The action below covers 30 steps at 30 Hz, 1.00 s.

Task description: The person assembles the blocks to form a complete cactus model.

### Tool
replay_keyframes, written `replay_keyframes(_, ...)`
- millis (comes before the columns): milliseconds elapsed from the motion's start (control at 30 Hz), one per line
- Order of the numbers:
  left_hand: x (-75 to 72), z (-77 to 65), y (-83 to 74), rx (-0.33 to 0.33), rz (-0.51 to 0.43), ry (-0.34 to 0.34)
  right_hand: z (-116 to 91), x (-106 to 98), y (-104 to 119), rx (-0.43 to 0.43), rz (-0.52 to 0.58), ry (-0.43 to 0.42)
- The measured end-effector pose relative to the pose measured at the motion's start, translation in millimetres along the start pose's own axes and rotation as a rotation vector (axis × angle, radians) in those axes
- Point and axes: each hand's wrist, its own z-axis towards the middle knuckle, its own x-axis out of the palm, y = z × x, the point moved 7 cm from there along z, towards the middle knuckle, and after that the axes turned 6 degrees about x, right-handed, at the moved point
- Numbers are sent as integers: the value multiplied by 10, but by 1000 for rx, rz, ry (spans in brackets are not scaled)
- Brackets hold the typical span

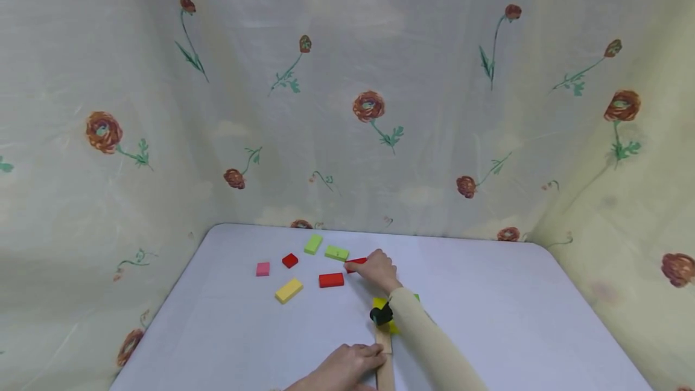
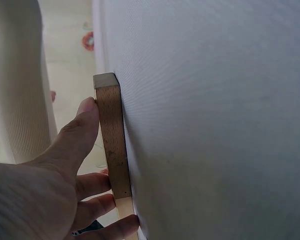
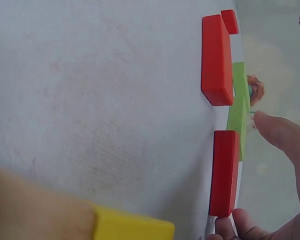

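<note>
My left hand rests its fingertips on two end-to-end wooden blocks. In the left wrist view the thumb lies near the end of the darker wooden block, and the other fingers reach its joint with the paler block. My right hand reaches over a red block farther out. In the right wrist view, fingertips are right at one end of that red block, while the thumb stands off above it. Yellow blocks adjoin the wooden row, partly hidden by the right forearm.
Left of the right hand lie another red block, two light green blocks, a small red block, a pink block and a pale yellow block. A flowered curtain hangs around the white table.
</note>
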Motion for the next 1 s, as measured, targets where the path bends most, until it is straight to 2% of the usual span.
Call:
replay_keyframes(133, 7, 3, 9, -8, -6, 10, -2, 22, -1, 15, -15, -7)
replay_keyframes(400, -14, 2, -22, 40, 28, -22, -12, 39, -8, 36, -16, -10)
replay_keyframes(567, -11, 0, -8, 27, 17, -9, 10, 27, -7, 40, -23, 1)
replay_keyframes(800, -24, -9, -10, 39, -39, -28, 56, -40, 17, -43, -67, 37)
replay_keyframes(1000, 5, -3, 4, 2, -60, -6, 95, -124, -42, -75, -123, 85)
